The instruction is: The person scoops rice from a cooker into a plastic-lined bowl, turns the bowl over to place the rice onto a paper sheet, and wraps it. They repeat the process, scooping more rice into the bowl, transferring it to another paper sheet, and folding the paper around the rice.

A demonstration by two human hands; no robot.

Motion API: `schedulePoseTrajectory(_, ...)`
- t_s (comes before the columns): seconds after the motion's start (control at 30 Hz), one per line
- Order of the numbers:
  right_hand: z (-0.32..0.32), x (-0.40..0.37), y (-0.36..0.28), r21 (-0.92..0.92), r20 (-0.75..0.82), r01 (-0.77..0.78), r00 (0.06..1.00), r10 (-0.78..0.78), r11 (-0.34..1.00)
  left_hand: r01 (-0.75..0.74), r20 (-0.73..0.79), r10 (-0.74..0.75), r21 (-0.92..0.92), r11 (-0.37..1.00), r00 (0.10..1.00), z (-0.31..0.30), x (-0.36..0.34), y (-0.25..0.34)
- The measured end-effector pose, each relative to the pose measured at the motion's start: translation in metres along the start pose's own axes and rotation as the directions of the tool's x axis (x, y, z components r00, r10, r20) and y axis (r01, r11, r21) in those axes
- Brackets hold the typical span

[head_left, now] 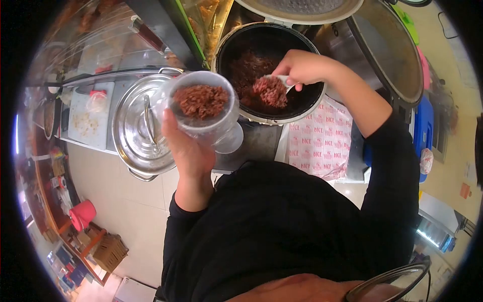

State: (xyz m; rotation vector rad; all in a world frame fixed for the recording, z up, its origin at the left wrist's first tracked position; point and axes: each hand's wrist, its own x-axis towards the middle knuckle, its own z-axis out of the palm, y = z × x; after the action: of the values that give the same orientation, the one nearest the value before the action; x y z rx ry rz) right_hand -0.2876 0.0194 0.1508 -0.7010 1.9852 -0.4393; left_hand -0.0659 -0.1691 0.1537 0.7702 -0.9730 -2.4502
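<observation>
My left hand (186, 146) is wrapped round a clear plastic container (201, 124), which has reddish-brown rice (200, 99) in it. My right hand (307, 68) grips a white scoop (285, 80) heaped with the same rice, over the inside of a large dark-lined pot (317, 95). More rice (251, 65) lies in the pot, mostly on its left side. The container is just left of the pot's rim. Below it, other clear plastic (230, 139) shows, partly hidden by the container.
A round steel lid (130, 123) with handles lies at the left. Printed pink-and-white paper (322, 141) lies right of the pot's front. An open lid (302, 7) stands behind the pot, with a large metal vessel (347, 60) to the right. A white board (88, 121) is farther left.
</observation>
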Motion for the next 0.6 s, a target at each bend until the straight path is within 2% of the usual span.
schedulePoseTrajectory(0.03,-0.008,-0.013,-0.006,0.014,-0.043,0.001,0.999,0.0,1.0,0.028,0.068,-0.026,-0.03,0.999,0.997,0.0,0.0,0.001)
schedulePoseTrajectory(0.13,-0.026,-0.047,-0.017,0.081,-0.185,0.075,0.981,-0.059,0.994,-0.036,0.067,0.028,0.127,0.991,0.997,0.0,0.014,-0.021)
schedulePoseTrajectory(0.2,-0.027,-0.066,-0.029,0.145,-0.316,0.157,0.943,-0.105,0.977,-0.07,0.189,-0.003,0.378,0.923,0.982,0.016,0.008,-0.021)
schedulePoseTrajectory(0.27,-0.015,-0.084,-0.043,0.218,-0.47,0.253,0.873,-0.126,0.942,0.189,0.292,-0.187,0.021,0.982,0.938,0.026,0.014,-0.033)
schedulePoseTrajectory(0.3,-0.001,-0.085,-0.046,0.223,-0.564,0.319,0.813,-0.145,0.921,0.18,0.308,-0.172,0.001,0.984,0.936,0.034,0.013,-0.036)
schedulePoseTrajectory(0.33,0.013,-0.078,-0.042,-0.108,-0.672,0.455,0.622,-0.402,0.884,0.173,0.324,-0.157,-0.02,0.985,0.933,0.043,0.012,-0.039)
schedulePoseTrajectory(0.4,0.048,-0.086,-0.05,-0.513,-0.687,0.247,0.457,-0.565,0.822,0.141,0.342,-0.127,-0.016,0.99,0.931,0.051,0.01,-0.039)
schedulePoseTrajectory(0.5,0.082,-0.085,-0.045,-0.594,-0.629,0.185,0.501,-0.595,0.783,0.088,0.327,-0.105,0.067,0.994,0.939,0.053,0.008,-0.04)
schedulePoseTrajectory(0.6,0.067,-0.087,-0.045,-0.49,-0.638,0.28,0.531,-0.558,0.826,0.047,0.323,-0.066,0.066,0.997,0.944,0.048,0.011,-0.047)
